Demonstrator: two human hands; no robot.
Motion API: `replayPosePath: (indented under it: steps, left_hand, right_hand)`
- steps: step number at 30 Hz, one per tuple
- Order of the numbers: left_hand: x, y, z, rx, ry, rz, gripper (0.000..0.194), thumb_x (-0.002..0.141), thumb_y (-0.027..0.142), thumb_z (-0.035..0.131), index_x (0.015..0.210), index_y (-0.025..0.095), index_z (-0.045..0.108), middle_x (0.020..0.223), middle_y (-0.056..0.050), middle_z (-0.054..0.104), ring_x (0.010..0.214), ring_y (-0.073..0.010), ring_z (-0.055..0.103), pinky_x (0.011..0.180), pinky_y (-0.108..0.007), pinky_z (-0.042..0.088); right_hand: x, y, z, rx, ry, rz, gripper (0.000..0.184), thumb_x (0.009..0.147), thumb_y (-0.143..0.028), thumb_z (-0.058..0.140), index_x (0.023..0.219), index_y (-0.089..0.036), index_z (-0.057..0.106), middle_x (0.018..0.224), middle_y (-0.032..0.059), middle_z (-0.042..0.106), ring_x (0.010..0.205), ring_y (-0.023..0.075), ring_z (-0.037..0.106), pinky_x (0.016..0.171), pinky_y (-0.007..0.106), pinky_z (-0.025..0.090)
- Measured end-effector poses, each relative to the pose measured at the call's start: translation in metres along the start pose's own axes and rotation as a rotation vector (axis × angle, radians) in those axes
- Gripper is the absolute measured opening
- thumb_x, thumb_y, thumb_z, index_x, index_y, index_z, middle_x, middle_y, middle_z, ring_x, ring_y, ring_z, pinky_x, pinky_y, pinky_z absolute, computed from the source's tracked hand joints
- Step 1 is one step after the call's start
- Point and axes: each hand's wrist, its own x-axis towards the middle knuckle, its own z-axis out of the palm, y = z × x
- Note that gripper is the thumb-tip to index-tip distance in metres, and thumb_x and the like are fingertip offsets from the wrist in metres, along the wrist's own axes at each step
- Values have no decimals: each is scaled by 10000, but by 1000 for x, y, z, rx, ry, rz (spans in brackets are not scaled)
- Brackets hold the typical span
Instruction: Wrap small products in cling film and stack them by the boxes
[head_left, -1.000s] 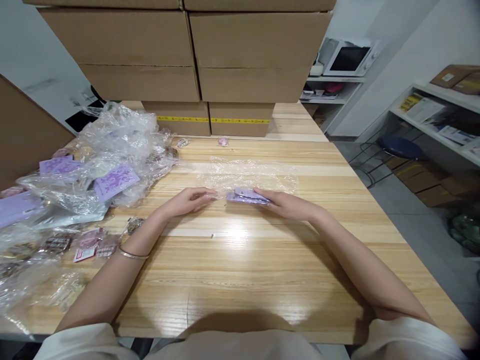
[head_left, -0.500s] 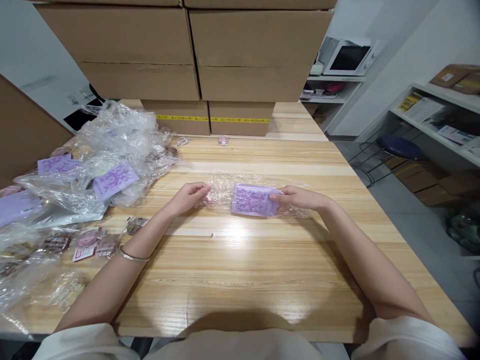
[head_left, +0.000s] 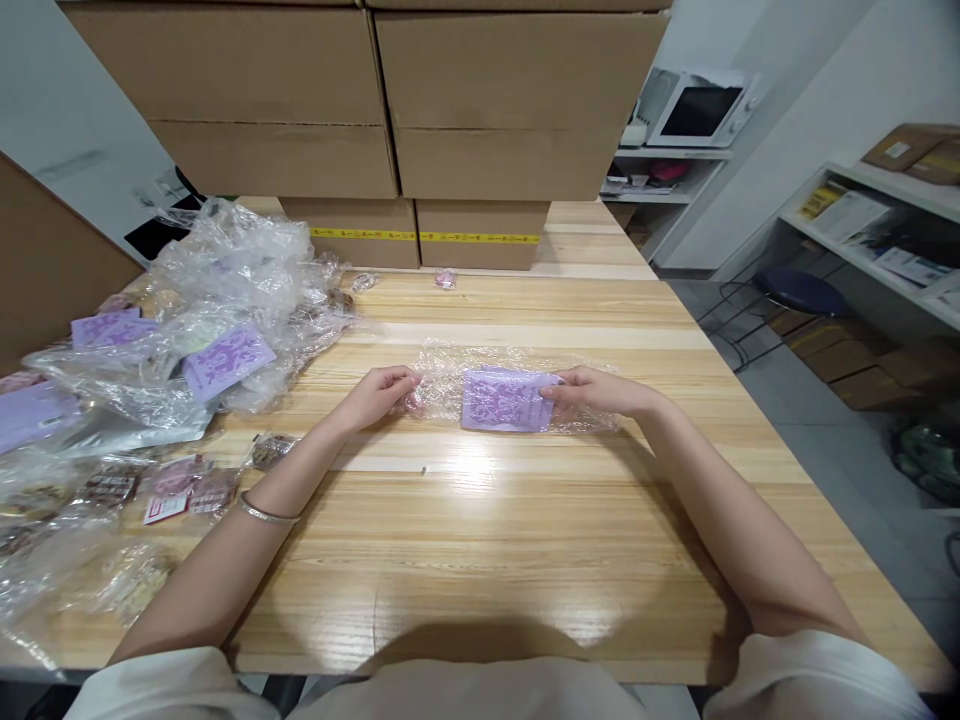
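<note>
A purple patterned packet (head_left: 502, 400) lies over a strip of clear, crinkled plastic wrap (head_left: 442, 385) in the middle of the table. My right hand (head_left: 600, 388) grips the packet's right end, thumb on top and the other fingers partly hidden behind it. At the wrap's left end, my left hand (head_left: 382, 392) is closed in a pinch on the plastic edge. Whether the packet is inside the wrap or only on top of it, I cannot tell.
A heap of clear plastic packaging (head_left: 240, 260) with purple packets covers the table's left side. Small wrapped pieces (head_left: 169, 485) lie nearer to me. Cardboard boxes (head_left: 517, 110) are stacked along the back, with a small pink wrapped piece (head_left: 445, 279) before them.
The purple packet has turned from edge-on to flat, its patterned face up. The wrap has come nearer to me, and my left hand has closed on its end. The last half second shows hardly any movement.
</note>
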Motion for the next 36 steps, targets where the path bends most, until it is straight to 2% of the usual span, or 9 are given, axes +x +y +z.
replayPosePath:
  steps: [9, 14, 19, 23, 26, 28, 31, 33, 36]
  left_hand:
    - [-1, 4, 3, -196, -29, -111, 488, 716, 649, 706, 745, 181, 569, 565, 22, 575, 601, -218, 705, 519, -274, 502]
    - [-3, 8, 8, -100, 63, -112, 458, 780, 612, 653, 936, 191, 566, 575, 29, 588, 508, -180, 663, 399, -207, 355]
    - [-5, 6, 14, 178, 190, 61, 379, 890, 449, 556, 1180, 206, 539, 721, 30, 571, 584, -148, 620, 567, -273, 473]
    - [-8, 10, 19, 531, 319, 279, 336, 908, 314, 543, 1210, 168, 563, 1022, -83, 574, 893, -206, 611, 826, -378, 510]
    - [-15, 19, 24, 709, 397, 470, 338, 922, 262, 532, 1244, 161, 551, 1169, -137, 547, 1128, -266, 549, 991, -469, 455]
    - [-19, 27, 30, 792, 340, 613, 340, 945, 261, 512, 1273, 175, 534, 1299, -152, 525, 1291, -291, 463, 1076, -501, 398]
    - [-24, 32, 40, 863, 89, 734, 416, 986, 325, 472, 1380, 192, 463, 1506, -146, 409, 1453, -282, 299, 1170, -490, 309]
    - [-23, 30, 47, 880, -62, 728, 532, 989, 426, 466, 1460, 196, 383, 1585, -144, 305, 1492, -277, 223, 1199, -476, 266]
    - [-20, 22, 55, 895, -174, 662, 672, 965, 548, 457, 1520, 202, 302, 1617, -138, 234, 1510, -286, 162, 1220, -487, 203]
  right_hand:
    - [3, 8, -5, 41, -1, 32, 444, 788, -609, 645, 851, -169, 661, 862, 72, 736, 792, 193, 682, 768, 348, 537]
    - [4, 17, -16, -142, 102, 74, 400, 834, -574, 578, 807, -178, 625, 813, 62, 715, 731, 176, 655, 697, 314, 511]
    - [8, 22, -14, -480, 272, 146, 277, 893, -440, 522, 796, -200, 618, 766, 50, 709, 712, 193, 647, 650, 306, 464]
    - [5, 11, 0, -781, 442, 173, 201, 907, -334, 528, 928, -186, 662, 892, 85, 725, 829, 229, 660, 696, 323, 462]
    - [0, 0, 12, -969, 563, 101, 273, 900, -289, 553, 1089, -128, 668, 1073, 160, 703, 983, 293, 656, 823, 392, 494]
    - [-4, -7, 20, -1086, 643, -10, 323, 907, -266, 543, 1148, -85, 661, 1182, 208, 664, 1119, 338, 613, 944, 460, 471]
    - [-7, -15, 37, -1094, 640, -212, 434, 962, -296, 455, 1308, -68, 583, 1364, 217, 575, 1305, 333, 504, 1076, 490, 405]
    - [-4, -16, 51, -1028, 525, -314, 536, 989, -380, 412, 1438, -91, 467, 1482, 181, 476, 1403, 297, 403, 1136, 474, 361]
    - [4, -11, 72, -957, 318, -339, 671, 965, -508, 443, 1529, -158, 339, 1574, 124, 343, 1473, 278, 271, 1192, 484, 281]
